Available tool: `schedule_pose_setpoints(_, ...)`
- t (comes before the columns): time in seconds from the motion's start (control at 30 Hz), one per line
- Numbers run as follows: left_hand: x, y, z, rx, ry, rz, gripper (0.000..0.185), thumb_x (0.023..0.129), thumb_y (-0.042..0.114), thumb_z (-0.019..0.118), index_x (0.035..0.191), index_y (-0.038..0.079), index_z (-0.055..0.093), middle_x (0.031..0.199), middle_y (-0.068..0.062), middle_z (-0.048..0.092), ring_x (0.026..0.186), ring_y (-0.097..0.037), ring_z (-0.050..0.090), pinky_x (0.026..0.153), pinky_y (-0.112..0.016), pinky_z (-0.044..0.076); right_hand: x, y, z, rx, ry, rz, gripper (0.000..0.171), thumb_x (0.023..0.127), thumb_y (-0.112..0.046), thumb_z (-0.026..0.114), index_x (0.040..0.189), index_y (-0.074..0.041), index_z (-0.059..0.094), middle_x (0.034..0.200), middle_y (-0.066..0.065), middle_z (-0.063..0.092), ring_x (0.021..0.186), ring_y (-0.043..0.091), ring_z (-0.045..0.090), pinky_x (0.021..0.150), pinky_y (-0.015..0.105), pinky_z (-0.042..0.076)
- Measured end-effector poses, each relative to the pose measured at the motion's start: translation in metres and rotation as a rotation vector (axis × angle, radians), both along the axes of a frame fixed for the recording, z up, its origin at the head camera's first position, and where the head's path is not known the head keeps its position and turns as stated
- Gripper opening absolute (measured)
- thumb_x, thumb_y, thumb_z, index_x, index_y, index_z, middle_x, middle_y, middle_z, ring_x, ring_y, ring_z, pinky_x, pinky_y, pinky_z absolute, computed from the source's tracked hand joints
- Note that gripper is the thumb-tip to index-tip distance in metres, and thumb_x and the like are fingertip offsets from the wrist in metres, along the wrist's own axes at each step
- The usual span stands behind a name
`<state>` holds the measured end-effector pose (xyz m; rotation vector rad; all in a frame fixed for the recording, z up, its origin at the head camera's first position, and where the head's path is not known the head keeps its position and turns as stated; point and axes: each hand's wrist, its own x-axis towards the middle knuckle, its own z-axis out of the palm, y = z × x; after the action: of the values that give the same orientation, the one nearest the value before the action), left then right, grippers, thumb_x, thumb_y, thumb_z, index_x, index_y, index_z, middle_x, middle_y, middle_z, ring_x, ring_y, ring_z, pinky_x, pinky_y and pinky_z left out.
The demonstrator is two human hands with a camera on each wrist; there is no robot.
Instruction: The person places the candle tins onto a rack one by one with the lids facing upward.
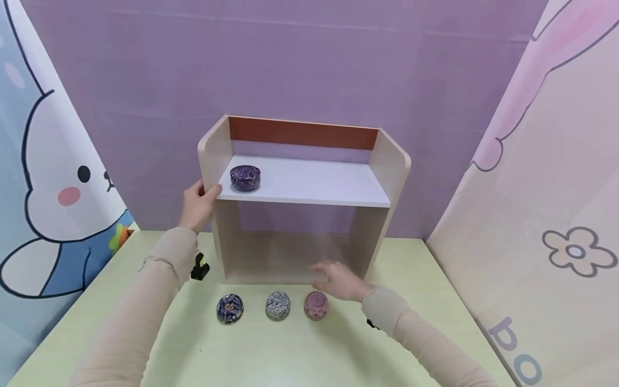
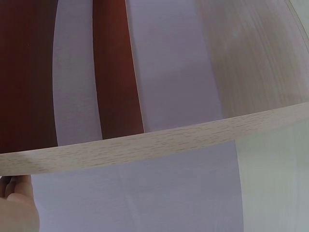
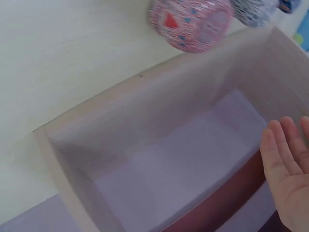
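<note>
Here we find the right hand (image 1: 340,280) nearest the pink tin (image 1: 316,305), fingers straight and loose, the tin just to its left on the tabletop (image 1: 290,349). The left hand (image 1: 197,207) grips the shelf unit (image 1: 213,161) side panel.

The head view looks forward and down at the whole shelf (image 1: 302,199) on the desk (image 1: 271,355). The left wrist view sits very near a shelf edge (image 2: 154,145). The right wrist view faces the shelf's lower opening (image 3: 169,159) and pink tin (image 3: 190,21), both shared with the head view.
</note>
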<state>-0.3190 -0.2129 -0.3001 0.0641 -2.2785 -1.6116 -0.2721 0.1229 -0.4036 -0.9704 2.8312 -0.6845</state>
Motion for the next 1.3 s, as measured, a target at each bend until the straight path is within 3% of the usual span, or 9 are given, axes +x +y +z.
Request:
schedule_pose_setpoints(0.1, 0.000, 0.000, 0.000, -0.008, 0.002, 0.003, 0.057, 0.092, 0.040, 0.046, 0.137, 0.006, 0.040, 0.130, -0.018, 0.049, 0.110, -0.025, 0.046, 0.097, -0.040, 0.037, 0.003, 0.000, -0.007, 0.074, 0.049, 0.021, 0.042, 0.086, -0.024, 0.062, 0.124, -0.008, 0.056, 0.129, 0.012, 0.053, 0.123, 0.032, 0.045, 0.101, 0.047, 0.036)
schedule_pose_setpoints(0.3, -0.001, -0.001, -0.001, 0.003, -0.008, 0.003, 0.057, 0.092, 0.040, 0.046, 0.138, 0.007, 0.039, 0.131, -0.018, 0.048, 0.112, -0.025, 0.045, 0.099, -0.042, 0.037, 0.006, 0.000, -0.022, 0.149, 0.089, 0.110, 0.043, 0.082, -0.018, 0.067, 0.123, -0.008, 0.057, 0.125, 0.010, 0.056, 0.119, 0.030, 0.049, 0.098, 0.045, 0.039)
schedule_pose_setpoints(0.5, -0.001, 0.000, -0.001, 0.000, -0.007, 0.009, 0.057, 0.092, 0.040, 0.045, 0.137, 0.007, 0.040, 0.130, -0.017, 0.049, 0.111, -0.025, 0.045, 0.097, -0.041, 0.037, 0.005, 0.005, -0.042, 0.246, 0.267, 0.238, 0.047, 0.072, -0.012, 0.075, 0.115, -0.006, 0.060, 0.119, 0.009, 0.058, 0.111, 0.026, 0.055, 0.095, 0.037, 0.044)
schedule_pose_setpoints(0.67, 0.000, 0.000, 0.001, 0.000, -0.012, 0.009, 0.058, 0.092, 0.042, 0.045, 0.137, 0.007, 0.040, 0.131, -0.017, 0.048, 0.111, -0.025, 0.045, 0.097, -0.042, 0.037, 0.004, 0.007, -0.053, 0.320, 0.383, 0.290, 0.048, 0.069, -0.011, 0.077, 0.114, -0.009, 0.061, 0.119, 0.009, 0.058, 0.110, 0.024, 0.055, 0.094, 0.035, 0.044)
schedule_pose_setpoints(0.97, 0.000, -0.001, 0.002, 0.002, -0.005, 0.013, 0.058, 0.091, 0.042, 0.046, 0.137, 0.007, 0.040, 0.131, -0.018, 0.048, 0.111, -0.025, 0.045, 0.097, -0.042, 0.037, -0.001, 0.003, -0.061, 0.464, 0.415, 0.302, 0.055, 0.069, -0.007, 0.074, 0.121, -0.015, 0.057, 0.125, 0.004, 0.055, 0.119, 0.023, 0.049, 0.099, 0.034, 0.040)
schedule_pose_setpoints(1.3, -0.001, 0.000, -0.001, 0.004, -0.005, 0.017, 0.056, 0.091, 0.041, 0.046, 0.136, 0.007, 0.042, 0.129, -0.017, 0.049, 0.109, -0.024, 0.046, 0.096, -0.040, 0.038, -0.004, -0.002, -0.073, 0.557, 0.477, 0.341, 0.053, 0.075, -0.016, 0.073, 0.125, -0.019, 0.055, 0.128, 0.002, 0.054, 0.120, 0.023, 0.048, 0.099, 0.035, 0.040)
